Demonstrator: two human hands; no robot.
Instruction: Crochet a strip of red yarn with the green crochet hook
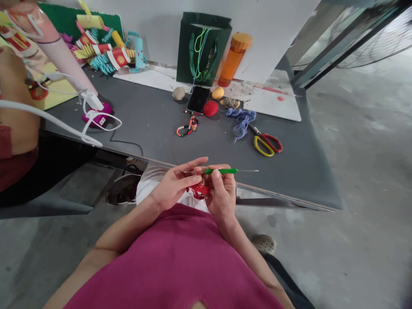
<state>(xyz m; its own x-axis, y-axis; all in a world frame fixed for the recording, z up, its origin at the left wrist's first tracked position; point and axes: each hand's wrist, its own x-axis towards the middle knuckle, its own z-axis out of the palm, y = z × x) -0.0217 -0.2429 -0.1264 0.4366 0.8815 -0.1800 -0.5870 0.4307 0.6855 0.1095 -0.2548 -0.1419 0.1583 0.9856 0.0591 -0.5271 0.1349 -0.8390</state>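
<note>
My right hand [221, 195] is closed around a crochet hook with a green handle [222, 171], its metal ends sticking out to both sides. My left hand [175, 183] pinches a small red crocheted piece [198, 190] between the two hands, fingers curled around it. Both hands hover just in front of the near edge of the dark grey table [154, 120], above my lap.
On the table lie scissors with red and yellow handles [266, 143], blue yarn [242, 119], a red ball [210, 108], a black phone [198, 98], a bead bracelet [187, 126], a green bag [202, 47] and an orange bottle [234, 59]. Another person's arm [14, 98] is at left.
</note>
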